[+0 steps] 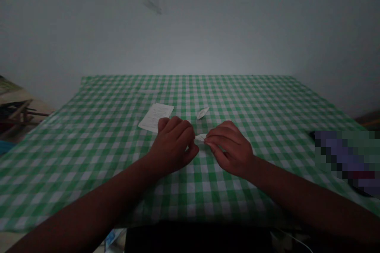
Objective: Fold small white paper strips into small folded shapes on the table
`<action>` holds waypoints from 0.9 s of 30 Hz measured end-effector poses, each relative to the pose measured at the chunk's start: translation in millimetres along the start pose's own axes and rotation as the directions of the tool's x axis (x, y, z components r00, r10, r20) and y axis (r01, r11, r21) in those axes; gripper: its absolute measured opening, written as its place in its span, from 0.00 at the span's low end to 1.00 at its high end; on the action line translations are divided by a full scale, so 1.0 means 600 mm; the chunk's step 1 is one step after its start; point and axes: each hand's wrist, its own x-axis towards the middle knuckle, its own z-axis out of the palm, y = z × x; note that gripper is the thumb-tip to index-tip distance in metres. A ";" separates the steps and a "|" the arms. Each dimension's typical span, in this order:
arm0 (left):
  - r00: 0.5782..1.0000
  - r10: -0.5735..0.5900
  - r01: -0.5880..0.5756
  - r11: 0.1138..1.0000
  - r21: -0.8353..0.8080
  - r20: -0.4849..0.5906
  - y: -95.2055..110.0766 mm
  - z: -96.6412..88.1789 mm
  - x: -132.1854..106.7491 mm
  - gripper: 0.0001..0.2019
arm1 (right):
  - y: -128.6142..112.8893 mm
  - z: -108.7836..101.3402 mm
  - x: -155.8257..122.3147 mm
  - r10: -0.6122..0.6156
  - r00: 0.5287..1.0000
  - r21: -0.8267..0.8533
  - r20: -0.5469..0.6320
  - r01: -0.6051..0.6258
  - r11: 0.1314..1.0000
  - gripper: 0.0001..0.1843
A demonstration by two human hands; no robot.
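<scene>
Both my hands rest on a table with a green and white checked cloth [267, 102]. My left hand [173, 144] and my right hand [230, 146] have their fingers curled and pinch a small white piece of paper [201, 137] between them, low over the cloth. A printed white paper slip [156, 116] lies just beyond my left hand. A small folded white paper piece [202, 112] lies beyond the gap between my hands.
A blurred-out dark object [347, 160] lies at the table's right edge. A bare wall stands behind the table. Wooden furniture [18, 112] shows at the far left. The table's near edge runs below my forearms.
</scene>
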 end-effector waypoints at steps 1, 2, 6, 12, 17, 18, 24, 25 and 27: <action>1.000 -0.013 0.013 1.000 0.014 0.010 -0.002 0.001 0.000 0.04 | 0.000 0.000 0.000 0.007 1.000 -0.001 -0.013 -0.007 1.000 0.09; 0.999 -0.025 0.025 0.999 0.025 0.024 -0.005 0.001 0.000 0.04 | 0.000 -0.001 0.000 0.015 1.000 -0.003 -0.026 -0.015 1.000 0.10; 0.995 -0.069 0.065 0.996 0.053 0.069 -0.018 0.003 0.000 0.04 | 0.007 -0.005 -0.001 0.011 0.999 0.001 -0.031 -0.011 1.000 0.10; 0.992 -0.124 0.122 0.989 0.088 0.017 -0.031 -0.003 -0.002 0.05 | 0.017 -0.015 -0.002 0.022 0.998 -0.022 -0.054 -0.024 0.999 0.10; 1.000 0.002 -0.003 0.998 -0.067 -0.021 -0.001 -0.004 -0.003 0.03 | 0.010 -0.001 -0.004 0.041 0.999 0.005 -0.030 -0.041 0.999 0.09; 0.999 0.018 -0.020 0.997 -0.080 -0.035 0.005 -0.003 -0.003 0.03 | 0.008 0.002 -0.004 0.037 0.999 0.008 -0.019 -0.037 0.999 0.09; 0.998 0.031 -0.037 0.994 -0.107 -0.062 0.017 0.001 -0.005 0.04 | 0.001 0.010 -0.004 0.005 1.000 0.014 0.006 -0.005 1.000 0.07; 0.998 0.021 -0.027 0.994 -0.106 -0.059 0.016 0.001 -0.004 0.04 | 0.001 0.010 -0.004 0.002 1.000 0.017 0.011 -0.002 1.000 0.07; 0.998 0.011 -0.016 0.995 -0.094 -0.058 0.016 0.002 -0.004 0.04 | 0.000 0.010 -0.003 -0.004 1.000 0.023 0.013 0.004 1.000 0.07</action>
